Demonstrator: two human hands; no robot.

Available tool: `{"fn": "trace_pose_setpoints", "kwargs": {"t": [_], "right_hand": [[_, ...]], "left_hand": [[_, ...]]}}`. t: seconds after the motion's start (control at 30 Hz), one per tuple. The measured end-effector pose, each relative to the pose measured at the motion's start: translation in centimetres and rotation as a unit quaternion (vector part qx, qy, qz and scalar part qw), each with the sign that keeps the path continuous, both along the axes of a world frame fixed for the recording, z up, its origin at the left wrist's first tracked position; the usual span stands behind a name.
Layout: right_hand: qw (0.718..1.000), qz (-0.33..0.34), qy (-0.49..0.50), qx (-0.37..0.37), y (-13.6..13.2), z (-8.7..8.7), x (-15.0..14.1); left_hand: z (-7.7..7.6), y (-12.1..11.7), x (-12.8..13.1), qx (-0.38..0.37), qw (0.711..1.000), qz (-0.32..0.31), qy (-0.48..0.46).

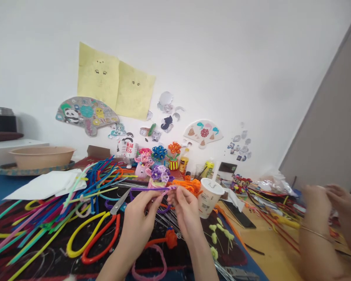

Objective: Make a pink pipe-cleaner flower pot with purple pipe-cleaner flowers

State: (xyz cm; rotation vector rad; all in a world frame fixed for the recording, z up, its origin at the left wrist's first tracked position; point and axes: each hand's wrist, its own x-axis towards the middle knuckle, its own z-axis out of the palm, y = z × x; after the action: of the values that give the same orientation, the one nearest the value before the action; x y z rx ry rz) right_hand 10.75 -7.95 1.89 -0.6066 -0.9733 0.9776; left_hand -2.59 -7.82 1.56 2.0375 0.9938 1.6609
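A purple pipe cleaner point(140, 189) stretches between my two hands, above the cluttered table. My left hand point(142, 218) pinches it, thumb against fingers. At its other end, where it looks twisted, my right hand point(185, 212) pinches it as well. Just left of my left hand lie scissors point(116, 224) with one yellow and one red handle, blades apart. Below my hands are an orange pipe-cleaner flower point(171, 238) and a pink pipe-cleaner loop point(165, 259). Behind them stands a pot with purple pipe-cleaner flowers point(160, 173).
Loose coloured pipe cleaners point(46, 218) pile up on the left, beside white paper point(43, 185). A paper cup with a straw point(209, 199) stands right of my hands, near a black phone point(241, 214). At far right, another person's hands point(321, 203) are at work.
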Motion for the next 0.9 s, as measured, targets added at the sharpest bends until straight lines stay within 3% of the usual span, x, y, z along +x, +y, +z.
{"fn": "trace_pose_setpoints", "kwargs": {"t": [0.23,0.47,0.6,0.9], "right_hand": [[0.993,-0.065,-0.098,0.015,0.1,-0.4,0.1],[0.975,-0.107,-0.196,-0.002,0.2,-0.8,0.7],[0.976,-0.093,-0.196,0.001,0.4,-1.1,0.7],[0.986,-0.026,-0.162,0.036,0.3,-1.4,0.0]], "left_hand": [[0.6,-0.1,-0.4,-0.105,0.993,-0.055,0.001],[0.4,0.3,-0.5,-0.096,0.995,-0.03,-0.003],[0.6,0.2,-0.5,-0.09,0.995,-0.028,-0.01],[0.1,1.0,-0.3,-0.157,0.984,-0.055,-0.064]]}}
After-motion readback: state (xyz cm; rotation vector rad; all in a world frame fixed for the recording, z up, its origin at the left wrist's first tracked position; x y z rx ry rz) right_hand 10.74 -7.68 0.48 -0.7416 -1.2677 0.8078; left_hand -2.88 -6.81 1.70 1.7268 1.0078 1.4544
